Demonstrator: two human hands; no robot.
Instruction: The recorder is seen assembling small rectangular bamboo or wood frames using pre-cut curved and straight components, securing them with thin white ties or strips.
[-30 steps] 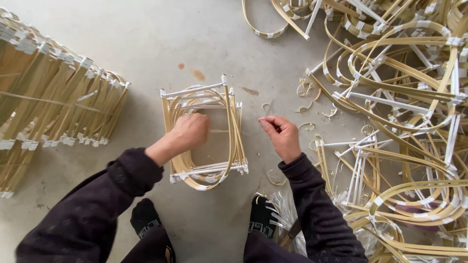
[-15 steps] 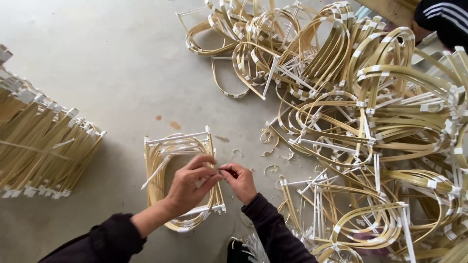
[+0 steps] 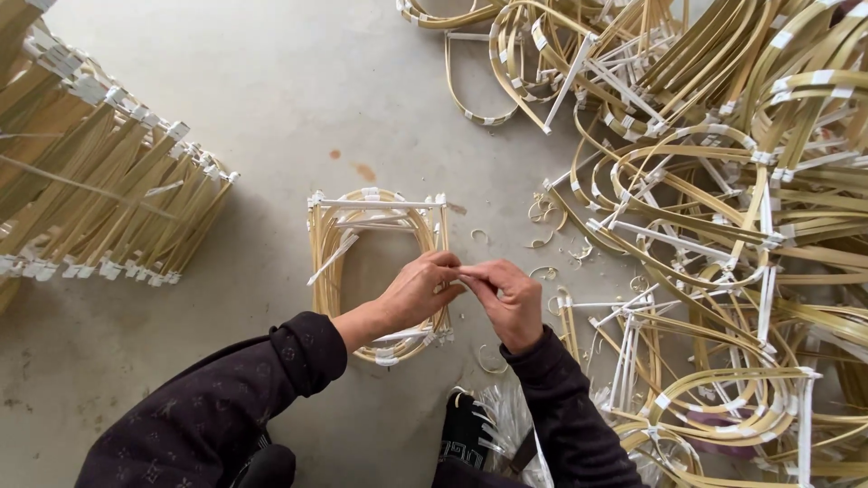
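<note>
— What are the hands doing?

— The left hand (image 3: 418, 291) and the right hand (image 3: 508, 298) meet fingertip to fingertip, pinched together on something thin and pale between them; it is too small to tell what. Both hover over the right side of the bamboo frame (image 3: 378, 271).

— And the frame itself?

— It lies flat on the concrete floor (image 3: 271, 108) directly under the left hand: thin split-bamboo loops bound with white tape at the corners and crossbars. It looks light and springy, and the strips would probably flex or splinter if squeezed mid-span. The taped joints seem the firmest places to grip.

— Farther out?

— Curled shavings (image 3: 542, 239) just beyond the right hand, then a tangled heap of finished frames (image 3: 723, 199) on the right. Well left of the left hand, a stacked row of frames (image 3: 99, 199).
</note>
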